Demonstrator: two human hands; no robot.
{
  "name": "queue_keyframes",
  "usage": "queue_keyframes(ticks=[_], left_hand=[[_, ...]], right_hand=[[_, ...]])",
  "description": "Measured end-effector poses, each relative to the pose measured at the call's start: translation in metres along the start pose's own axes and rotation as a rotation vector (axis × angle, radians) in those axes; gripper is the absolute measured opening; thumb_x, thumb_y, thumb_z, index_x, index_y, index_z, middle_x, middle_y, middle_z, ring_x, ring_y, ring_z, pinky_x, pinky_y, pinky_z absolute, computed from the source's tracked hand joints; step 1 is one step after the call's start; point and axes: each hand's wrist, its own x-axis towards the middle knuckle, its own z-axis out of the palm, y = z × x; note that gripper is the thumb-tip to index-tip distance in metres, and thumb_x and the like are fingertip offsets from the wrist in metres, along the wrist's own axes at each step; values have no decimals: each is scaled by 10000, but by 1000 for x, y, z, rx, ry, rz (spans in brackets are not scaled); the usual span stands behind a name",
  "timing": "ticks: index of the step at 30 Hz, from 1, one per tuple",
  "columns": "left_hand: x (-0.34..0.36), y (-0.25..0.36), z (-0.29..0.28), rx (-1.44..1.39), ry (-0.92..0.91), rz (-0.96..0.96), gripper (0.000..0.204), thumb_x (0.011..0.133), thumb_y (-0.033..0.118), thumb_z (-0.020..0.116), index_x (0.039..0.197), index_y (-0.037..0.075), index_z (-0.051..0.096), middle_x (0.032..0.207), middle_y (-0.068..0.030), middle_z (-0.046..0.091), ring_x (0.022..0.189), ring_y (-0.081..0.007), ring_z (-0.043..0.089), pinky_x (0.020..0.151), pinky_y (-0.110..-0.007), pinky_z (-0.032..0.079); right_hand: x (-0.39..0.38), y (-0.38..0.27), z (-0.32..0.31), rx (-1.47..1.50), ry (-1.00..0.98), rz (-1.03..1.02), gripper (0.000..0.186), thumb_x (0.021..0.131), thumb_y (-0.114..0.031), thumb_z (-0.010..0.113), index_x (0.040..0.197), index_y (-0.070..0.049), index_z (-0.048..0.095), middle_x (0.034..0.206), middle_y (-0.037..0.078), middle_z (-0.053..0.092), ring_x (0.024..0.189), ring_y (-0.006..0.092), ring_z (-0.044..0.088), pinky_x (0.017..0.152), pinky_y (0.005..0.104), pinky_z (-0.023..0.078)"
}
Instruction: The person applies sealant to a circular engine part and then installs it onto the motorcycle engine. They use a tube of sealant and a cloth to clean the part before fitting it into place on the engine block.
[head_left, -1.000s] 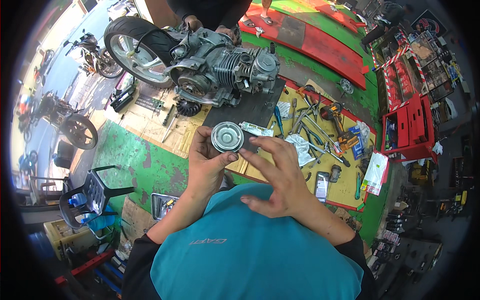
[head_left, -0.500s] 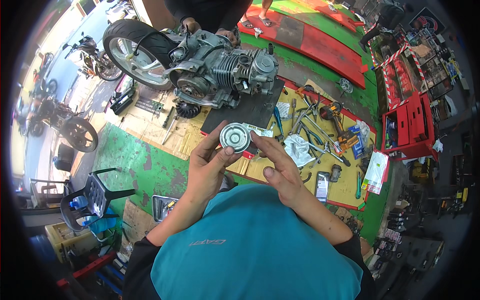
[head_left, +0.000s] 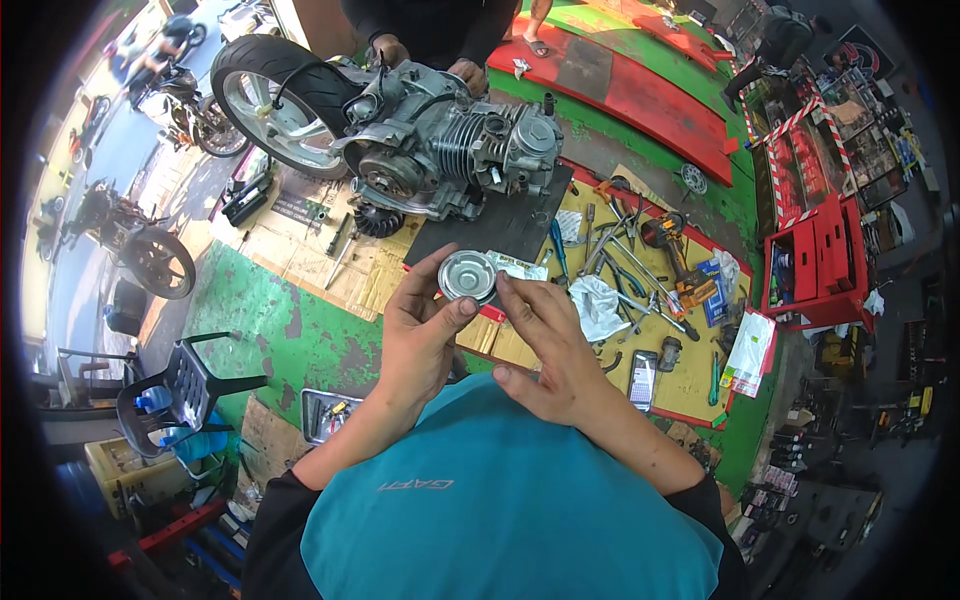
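A round silver metal part [head_left: 467,275] with concentric rings on its face is held up in front of my chest. My left hand [head_left: 420,320] grips it, thumb on the lower rim and fingers round the left side and behind. At the part's right rim are the outstretched fingertips of my right hand [head_left: 550,350], which touch or nearly touch it; the thumb stands apart, lower down. Past my hands lies a black mat [head_left: 470,235], and the engine [head_left: 455,140] with a rear wheel [head_left: 285,105] attached stands at its far side.
Tools crowd the cardboard at right: pliers [head_left: 627,280], an orange-and-black power tool [head_left: 680,260], a white cloth [head_left: 597,305] and a phone [head_left: 643,380]. Another person's hands [head_left: 467,75] rest at the engine's far side. A dark plastic chair [head_left: 190,385] stands left; a red tool cabinet [head_left: 815,265] right.
My right hand has moved left, its fingers now closer together and at the part's rim. The metal part has tilted slightly in my left hand.
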Motion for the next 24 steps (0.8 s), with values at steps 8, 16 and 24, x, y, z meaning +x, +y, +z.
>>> queue_keyframes(ticks=[8, 16, 24], left_hand=[[8, -4, -4, 33, -11, 108, 659, 822, -100, 746, 1404, -42, 441, 1311, -127, 564, 1185, -208, 604, 1008, -327, 525], [12, -5, -10, -16, -77, 148, 692, 787, -89, 781, 1396, -42, 455, 1305, -123, 568, 1186, -210, 609, 984, -318, 537], [12, -4, -11, 69, -75, 222, 673, 764, -131, 774, 1356, -52, 461, 1267, -141, 592, 1116, -236, 659, 880, -334, 616]], right_hand=[[6, -22, -12, -272, -55, -26, 810, 782, -430, 720, 1457, -37, 503, 1467, 204, 454, 1298, 380, 453, 1068, 513, 333], [4, -4, -10, -6, 110, -30, 746, 753, -361, 740, 1426, -93, 561, 1478, 177, 457, 1270, 395, 475, 1049, 511, 363], [8, -10, -11, -78, 60, -70, 741, 737, -364, 755, 1410, -107, 583, 1474, 187, 459, 1269, 402, 481, 1047, 509, 366]])
